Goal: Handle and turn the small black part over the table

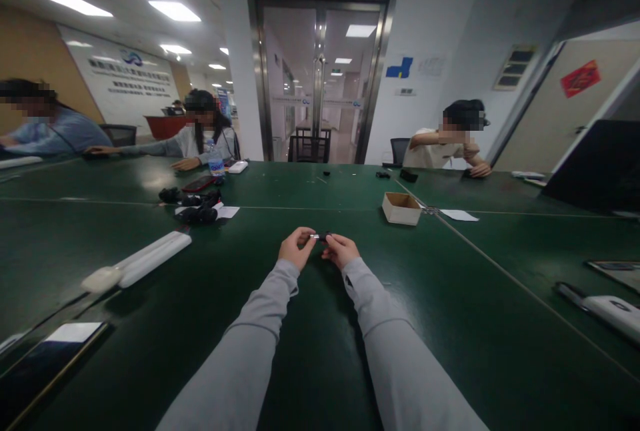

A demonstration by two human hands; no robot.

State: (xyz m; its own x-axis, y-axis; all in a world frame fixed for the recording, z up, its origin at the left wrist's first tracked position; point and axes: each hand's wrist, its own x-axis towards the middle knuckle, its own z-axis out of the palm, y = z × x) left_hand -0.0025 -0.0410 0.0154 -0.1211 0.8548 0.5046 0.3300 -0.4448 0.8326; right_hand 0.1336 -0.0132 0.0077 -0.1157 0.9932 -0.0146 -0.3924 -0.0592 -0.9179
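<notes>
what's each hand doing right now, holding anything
Left hand: closed, pinching the silvery end of a small object.
Right hand: closed, pinching its dark end.

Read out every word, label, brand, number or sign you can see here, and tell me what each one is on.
No text is clear enough to quote.
Wall sign: rows of characters, too blurred.
Glass doors: small lettering, too small.
Bottle: label too small.
Red paper at right: markings blurred.
Pale wall sheet: too faint.
Blue banner: too small.
</notes>
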